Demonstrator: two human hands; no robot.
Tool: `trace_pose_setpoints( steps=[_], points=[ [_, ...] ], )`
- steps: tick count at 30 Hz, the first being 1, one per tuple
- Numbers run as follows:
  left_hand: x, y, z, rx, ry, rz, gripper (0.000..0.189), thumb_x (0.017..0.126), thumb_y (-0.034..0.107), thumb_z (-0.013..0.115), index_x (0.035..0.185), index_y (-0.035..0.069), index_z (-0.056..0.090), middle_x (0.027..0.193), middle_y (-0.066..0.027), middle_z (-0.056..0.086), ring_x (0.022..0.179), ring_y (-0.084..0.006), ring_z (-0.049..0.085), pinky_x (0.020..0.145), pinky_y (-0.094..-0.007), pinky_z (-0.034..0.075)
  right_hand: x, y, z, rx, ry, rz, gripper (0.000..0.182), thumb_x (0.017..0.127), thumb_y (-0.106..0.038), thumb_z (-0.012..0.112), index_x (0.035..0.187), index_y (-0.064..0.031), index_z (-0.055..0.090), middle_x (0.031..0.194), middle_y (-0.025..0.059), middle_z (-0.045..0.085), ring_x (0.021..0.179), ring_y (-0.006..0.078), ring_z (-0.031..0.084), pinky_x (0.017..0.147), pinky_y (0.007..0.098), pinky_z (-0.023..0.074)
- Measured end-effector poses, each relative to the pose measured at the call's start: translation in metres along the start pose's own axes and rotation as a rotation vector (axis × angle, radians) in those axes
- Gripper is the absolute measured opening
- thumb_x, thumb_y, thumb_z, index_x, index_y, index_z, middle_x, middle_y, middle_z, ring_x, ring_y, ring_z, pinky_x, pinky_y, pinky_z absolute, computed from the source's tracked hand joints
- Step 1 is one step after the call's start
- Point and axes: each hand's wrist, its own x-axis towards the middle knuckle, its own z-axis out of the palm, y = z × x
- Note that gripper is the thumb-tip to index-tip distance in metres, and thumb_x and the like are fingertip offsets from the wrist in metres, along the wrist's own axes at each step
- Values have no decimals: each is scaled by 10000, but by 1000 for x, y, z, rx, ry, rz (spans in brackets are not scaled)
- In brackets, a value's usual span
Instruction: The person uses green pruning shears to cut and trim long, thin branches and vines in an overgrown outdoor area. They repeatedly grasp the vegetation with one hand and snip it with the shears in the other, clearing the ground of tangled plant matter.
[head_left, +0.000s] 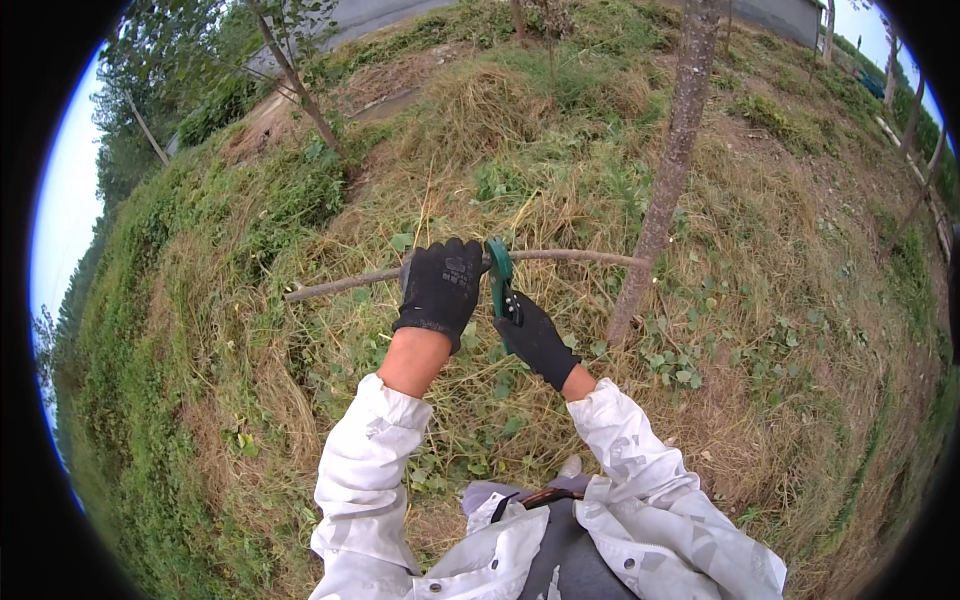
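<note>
My left hand (444, 289), in a black work glove, grips a thin bare branch (577, 256) from above. The branch's cut-looking end points left, and its right end meets the tree trunk (670, 157) in this view; I cannot tell whether it is joined there. A green hand pruning tool (498, 271) crosses the branch just right of my left hand. Around its lower part, my right hand (538, 339), also in a black glove, is closed. The tool's jaws or blade are not clearly visible.
Dry cut grass (480, 112) and leafy weeds cover the ground. A slimmer leaning tree (300, 90) stands farther off to the left. Dense green growth (127, 360) runs down the left side. A shoe (570, 466) shows below my hands.
</note>
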Motion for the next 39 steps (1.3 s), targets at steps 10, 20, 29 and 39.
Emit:
trace_pose_setpoints(
  steps=[10, 20, 29, 39],
  points=[
    [-39, -6, 39, -115, 68, -47, 219, 1025, 351, 630, 998, 134, 632, 870, -76, 635, 813, -295, 666, 694, -458, 510, -14, 32, 16, -89, 14, -32, 712, 923, -151, 701, 1572, -106, 414, 1218, 172, 684, 1027, 293, 683, 917, 430, 530],
    [-49, -2, 48, -106, 58, -60, 205, 1029, 357, 622, 1013, 153, 625, 889, -52, 615, 813, -268, 648, 704, -434, 494, -19, 26, 7, -172, -20, -30, 725, 958, -167, 711, 1594, -40, 386, 1460, 210, 592, 1277, 303, 620, 1062, 423, 484],
    [-32, -15, 47, -95, 69, -33, 228, 1014, 374, 638, 1033, 148, 622, 900, -56, 613, 841, -277, 647, 719, -443, 505, -49, 94, -2, 100, -123, 227, 534, 948, -169, 709, 1430, -38, 520, 1135, 124, 669, 981, 238, 643, 885, 402, 524],
    [-36, -21, 60, -60, 70, -40, 232, 1005, 384, 649, 1052, 158, 622, 886, -55, 607, 818, -278, 641, 719, -444, 493, -76, 144, -83, 441, 86, 291, 248, 962, -196, 707, 1159, -51, 660, 1018, 15, 665, 914, 143, 604, 836, 340, 506]
  ],
)
